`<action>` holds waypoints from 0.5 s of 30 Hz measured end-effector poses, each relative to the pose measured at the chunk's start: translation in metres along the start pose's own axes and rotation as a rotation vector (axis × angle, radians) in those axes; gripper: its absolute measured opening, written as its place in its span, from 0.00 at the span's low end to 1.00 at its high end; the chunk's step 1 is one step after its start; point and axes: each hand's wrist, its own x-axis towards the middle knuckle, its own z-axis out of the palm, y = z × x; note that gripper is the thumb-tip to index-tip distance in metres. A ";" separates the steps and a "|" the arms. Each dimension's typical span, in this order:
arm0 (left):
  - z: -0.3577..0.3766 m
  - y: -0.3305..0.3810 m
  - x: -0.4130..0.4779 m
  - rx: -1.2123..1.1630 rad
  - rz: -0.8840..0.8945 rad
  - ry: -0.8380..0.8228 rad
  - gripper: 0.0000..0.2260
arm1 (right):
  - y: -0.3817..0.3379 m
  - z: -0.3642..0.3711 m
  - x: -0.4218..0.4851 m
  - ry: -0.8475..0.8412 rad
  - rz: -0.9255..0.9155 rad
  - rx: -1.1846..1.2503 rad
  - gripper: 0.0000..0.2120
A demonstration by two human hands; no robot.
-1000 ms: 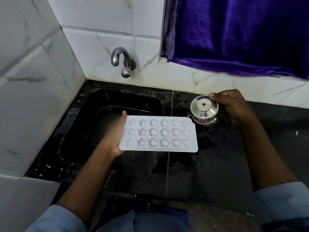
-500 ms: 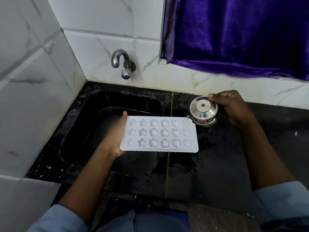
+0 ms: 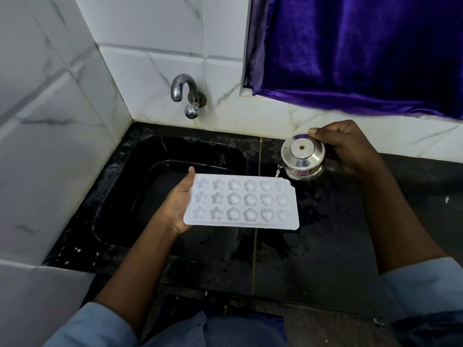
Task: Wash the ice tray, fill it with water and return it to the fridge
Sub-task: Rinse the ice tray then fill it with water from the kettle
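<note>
A white ice tray [image 3: 241, 201] with star, flower and heart moulds was held roughly level above the right edge of a black sink [image 3: 175, 151] and the wet black tabletop [image 3: 325, 234] beside it. The tray was carried by the left hand [image 3: 179, 204], whose grip was closed on the tray's left short edge, thumb laid along the rim and fingers hidden underneath. A small lidded steel pot [image 3: 303, 156] was held by the right hand [image 3: 350, 146] just beyond the tray's far right corner, the grip wrapped round the pot's right side with the thumb pressed on the lid's rim. A thin stream of water [image 3: 277, 172] was seen at the pot's spout, just above that corner. A curved metal tap [image 3: 184, 90] was fixed to the white tiled wall behind the sink, and a purple curtain [image 3: 363, 51] hung at upper right.
</note>
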 end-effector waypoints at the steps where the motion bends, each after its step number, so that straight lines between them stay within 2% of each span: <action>1: 0.000 0.000 0.000 0.000 -0.002 -0.002 0.35 | -0.001 0.002 0.002 -0.002 -0.006 -0.002 0.11; 4: 0.000 0.000 0.001 0.002 -0.003 -0.004 0.35 | -0.003 0.006 0.006 -0.008 -0.030 -0.002 0.16; 9: -0.001 0.002 0.000 -0.004 -0.012 -0.027 0.35 | -0.009 0.014 0.008 -0.030 -0.032 -0.023 0.15; 15: -0.001 0.003 -0.001 -0.007 -0.015 -0.014 0.35 | -0.014 0.018 0.009 -0.013 -0.056 -0.036 0.21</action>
